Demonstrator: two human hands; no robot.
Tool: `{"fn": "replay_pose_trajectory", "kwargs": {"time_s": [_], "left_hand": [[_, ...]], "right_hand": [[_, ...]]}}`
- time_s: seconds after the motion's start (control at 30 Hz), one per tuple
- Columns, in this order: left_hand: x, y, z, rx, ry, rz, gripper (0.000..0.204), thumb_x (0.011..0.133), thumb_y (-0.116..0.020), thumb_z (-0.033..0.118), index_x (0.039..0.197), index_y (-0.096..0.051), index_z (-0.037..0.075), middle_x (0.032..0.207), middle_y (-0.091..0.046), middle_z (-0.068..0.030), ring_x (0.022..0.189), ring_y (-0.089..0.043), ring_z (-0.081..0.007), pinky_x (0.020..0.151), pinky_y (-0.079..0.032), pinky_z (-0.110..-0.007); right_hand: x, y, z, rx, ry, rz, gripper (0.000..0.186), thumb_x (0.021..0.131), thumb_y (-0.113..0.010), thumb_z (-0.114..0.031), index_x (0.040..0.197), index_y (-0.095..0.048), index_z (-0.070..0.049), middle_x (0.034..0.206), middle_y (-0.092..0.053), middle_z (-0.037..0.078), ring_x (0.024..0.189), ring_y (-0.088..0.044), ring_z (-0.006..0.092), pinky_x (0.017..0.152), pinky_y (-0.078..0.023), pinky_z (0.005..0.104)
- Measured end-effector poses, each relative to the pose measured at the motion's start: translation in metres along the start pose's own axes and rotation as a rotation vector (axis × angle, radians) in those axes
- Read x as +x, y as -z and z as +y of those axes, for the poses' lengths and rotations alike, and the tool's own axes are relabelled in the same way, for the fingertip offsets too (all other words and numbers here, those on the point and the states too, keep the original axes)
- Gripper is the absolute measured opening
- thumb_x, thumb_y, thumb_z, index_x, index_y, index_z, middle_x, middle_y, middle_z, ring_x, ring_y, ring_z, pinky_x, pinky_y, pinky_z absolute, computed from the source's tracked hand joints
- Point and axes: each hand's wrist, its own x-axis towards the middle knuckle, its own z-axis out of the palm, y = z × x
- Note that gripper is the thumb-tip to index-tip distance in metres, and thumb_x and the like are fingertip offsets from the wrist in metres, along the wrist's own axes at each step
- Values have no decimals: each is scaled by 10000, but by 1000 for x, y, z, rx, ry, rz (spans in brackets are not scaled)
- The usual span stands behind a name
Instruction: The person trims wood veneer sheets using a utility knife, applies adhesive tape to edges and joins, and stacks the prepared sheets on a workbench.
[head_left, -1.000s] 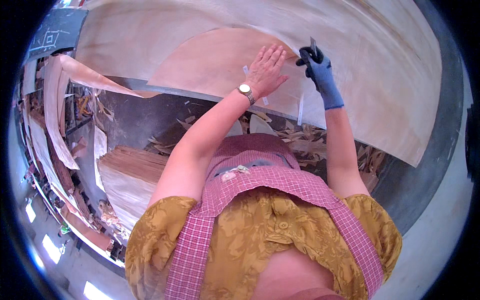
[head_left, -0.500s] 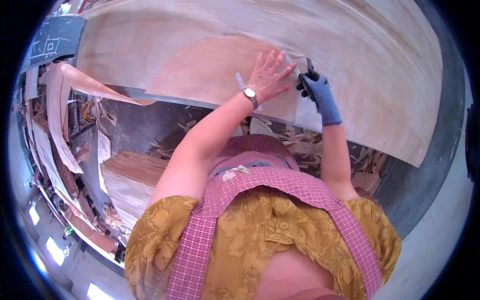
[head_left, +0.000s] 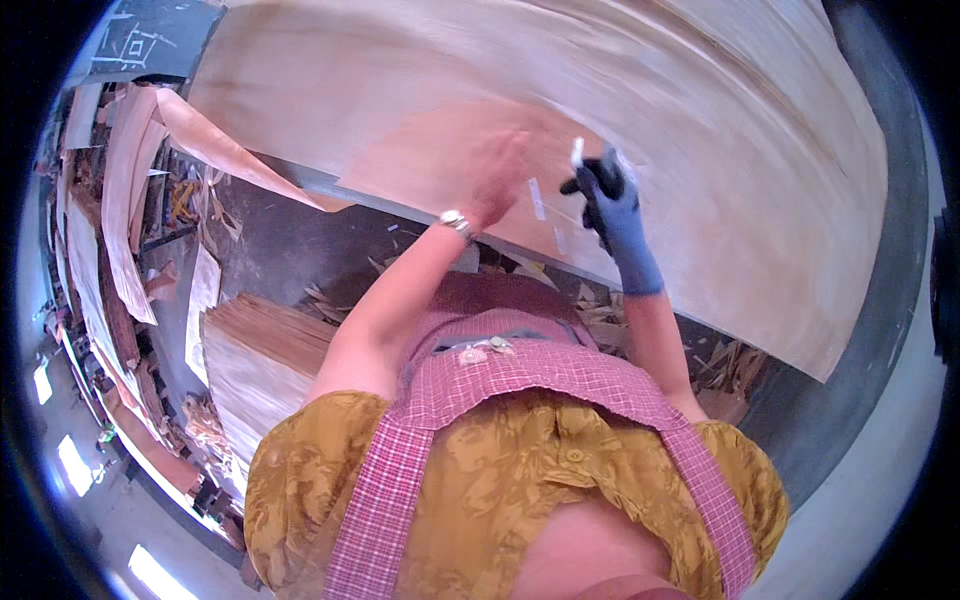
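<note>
Across the pale veneer sheet (head_left: 740, 210) lies a pinkish, rounded patch (head_left: 420, 150); left hand (head_left: 497, 178), fingers outstretched but too blurred to count gaps, has slid toward the patch's middle! Right gloved hand (head_left: 608, 200), by the patch's right end, curls round a white-tipped thing (head_left: 577, 153).

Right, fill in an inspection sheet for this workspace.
Surface: large pale wood sheet on a grey table.
Job's things: thin pinkish sheet with a curved edge, lying on the pale one; pale strip near it.
Clutter: wood scraps past the table's near edge; stacked sheets at left.
Left hand: bare, blurred, over the pinkish sheet; contact unclear.
Right hand: gloved, holding a small blurred tool.
Cables: nothing seen.
Surroundings: bright window-like patches, lower left.
</note>
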Motion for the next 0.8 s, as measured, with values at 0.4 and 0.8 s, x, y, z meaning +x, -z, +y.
{"fn": "replay_pose_trajectory", "kwargs": {"time_s": [0.4,0.8], "left_hand": [[15,73,-87,219,-140,-46,489,818,-545,76,1307,-522,70,1398,-486,-94,1179,-490,-254,924,-429,-405],[11,89,-91,191,-147,-27,429,824,-543,67,1253,-551,87,1386,-494,-77,1163,-490,-252,926,-410,-383]], "right_hand": [[109,-133,38,-122,-103,30,217,922,-623,-278,964,-569,-72,750,-674,26,519,-521,73,448,-411,228],[99,-95,-32,-708,16,-82,188,919,-593,-207,944,-619,-22,758,-680,75,518,-569,116,472,-448,279]]}}
